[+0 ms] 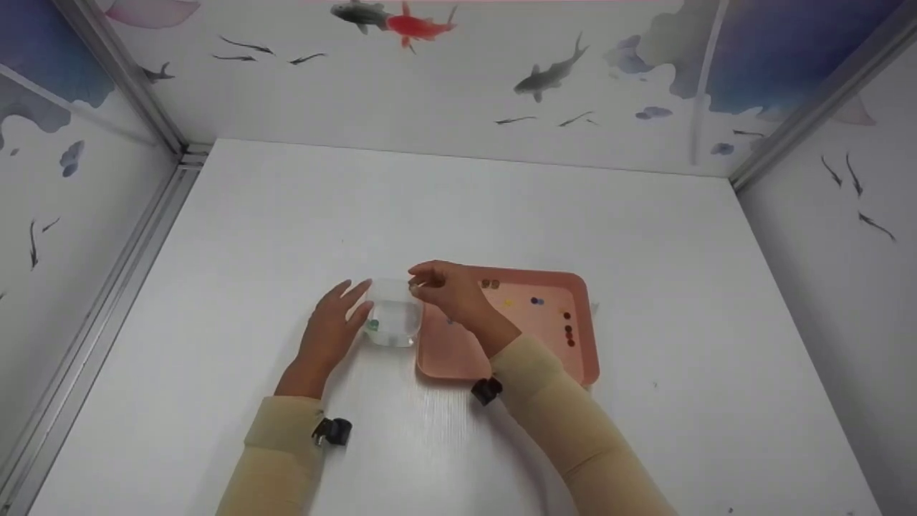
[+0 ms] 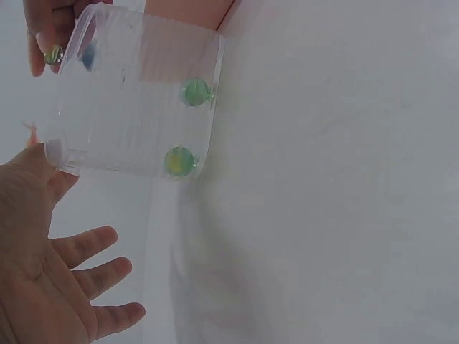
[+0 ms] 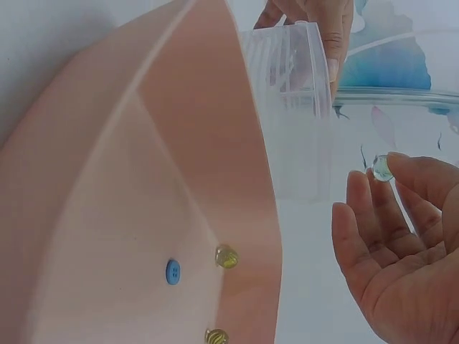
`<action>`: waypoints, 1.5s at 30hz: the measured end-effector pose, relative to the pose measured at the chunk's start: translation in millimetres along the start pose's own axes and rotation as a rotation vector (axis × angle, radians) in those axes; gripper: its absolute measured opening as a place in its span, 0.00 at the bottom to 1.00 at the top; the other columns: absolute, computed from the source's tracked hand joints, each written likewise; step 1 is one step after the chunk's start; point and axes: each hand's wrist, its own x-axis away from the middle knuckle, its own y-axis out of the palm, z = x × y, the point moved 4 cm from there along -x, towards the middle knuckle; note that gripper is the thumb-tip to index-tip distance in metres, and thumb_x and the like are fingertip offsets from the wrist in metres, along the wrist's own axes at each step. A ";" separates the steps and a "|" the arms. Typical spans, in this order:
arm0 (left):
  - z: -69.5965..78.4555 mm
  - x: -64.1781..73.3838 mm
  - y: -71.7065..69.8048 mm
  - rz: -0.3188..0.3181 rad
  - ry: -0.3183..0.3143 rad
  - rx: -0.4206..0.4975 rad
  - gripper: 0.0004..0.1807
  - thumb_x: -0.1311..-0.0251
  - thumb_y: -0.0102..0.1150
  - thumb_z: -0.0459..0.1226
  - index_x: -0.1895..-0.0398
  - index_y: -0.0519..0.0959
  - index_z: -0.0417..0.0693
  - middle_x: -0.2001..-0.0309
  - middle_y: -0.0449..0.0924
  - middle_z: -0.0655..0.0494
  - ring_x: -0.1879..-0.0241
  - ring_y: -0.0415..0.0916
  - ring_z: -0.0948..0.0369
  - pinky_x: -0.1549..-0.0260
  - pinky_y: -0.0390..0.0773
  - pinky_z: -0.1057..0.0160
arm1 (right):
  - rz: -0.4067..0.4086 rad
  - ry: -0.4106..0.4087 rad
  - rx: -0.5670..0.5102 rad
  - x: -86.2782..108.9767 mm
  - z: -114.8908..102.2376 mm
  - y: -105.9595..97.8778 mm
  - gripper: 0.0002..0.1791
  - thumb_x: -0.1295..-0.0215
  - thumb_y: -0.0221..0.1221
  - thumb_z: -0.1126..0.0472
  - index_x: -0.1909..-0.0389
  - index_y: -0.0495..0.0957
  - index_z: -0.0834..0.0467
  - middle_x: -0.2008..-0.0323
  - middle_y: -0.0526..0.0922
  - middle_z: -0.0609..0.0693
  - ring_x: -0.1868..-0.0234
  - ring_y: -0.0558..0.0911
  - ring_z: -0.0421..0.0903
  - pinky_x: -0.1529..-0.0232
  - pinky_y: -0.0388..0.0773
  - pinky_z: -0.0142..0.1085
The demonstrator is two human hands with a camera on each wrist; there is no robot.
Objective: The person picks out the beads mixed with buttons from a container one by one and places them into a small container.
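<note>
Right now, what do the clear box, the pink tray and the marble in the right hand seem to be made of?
Clear box: probably thin plastic, glossy; ribbed walls show marbles through.
Pink tray: likely molded plastic, matte; even color, rounded corners.
Marble in the right hand: perhaps polished glass or clear resin; see-through, shiny.

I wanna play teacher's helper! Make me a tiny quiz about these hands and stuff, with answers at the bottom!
1. True or false: the right hand is empty.
2. Fill in: in the head view, the clear container is on the ____ side of the pink tray.
3. What does the left hand touch? A: the pink tray; B: the clear container; C: nothing.

Key: 1. False, it pinches a marble. 2. Left. 3. B.
</note>
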 end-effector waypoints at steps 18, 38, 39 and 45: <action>-2.1 0.3 1.0 0.010 0.020 0.008 0.27 0.27 0.46 0.49 0.28 0.63 0.54 0.28 0.57 0.38 0.29 0.53 0.40 0.33 0.54 0.39 | -0.071 -0.115 0.305 0.8 -13.4 14.2 0.16 0.33 0.59 0.65 0.45 0.79 0.57 0.54 0.83 0.50 0.50 0.82 0.46 0.53 0.81 0.34; -2.8 -0.7 0.7 0.017 0.036 0.017 0.26 0.27 0.47 0.47 0.28 0.64 0.54 0.29 0.58 0.38 0.30 0.54 0.40 0.34 0.56 0.39 | -0.106 -0.222 0.569 3.3 -21.4 27.9 0.16 0.33 0.59 0.66 0.45 0.80 0.57 0.50 0.84 0.50 0.49 0.81 0.46 0.46 0.78 0.38; -2.8 -0.5 0.6 0.019 0.038 0.017 0.26 0.27 0.47 0.47 0.28 0.64 0.54 0.29 0.58 0.38 0.29 0.54 0.40 0.34 0.56 0.39 | -0.106 -0.228 0.588 3.8 -22.1 28.5 0.16 0.33 0.59 0.66 0.45 0.80 0.56 0.50 0.84 0.50 0.49 0.81 0.46 0.46 0.78 0.38; -1.0 0.6 -0.3 0.038 0.068 0.011 0.26 0.28 0.48 0.47 0.29 0.66 0.52 0.30 0.59 0.36 0.30 0.55 0.39 0.34 0.57 0.39 | -0.103 -0.276 0.747 4.6 -23.3 31.7 0.16 0.33 0.60 0.65 0.45 0.81 0.55 0.49 0.84 0.49 0.47 0.81 0.45 0.46 0.78 0.37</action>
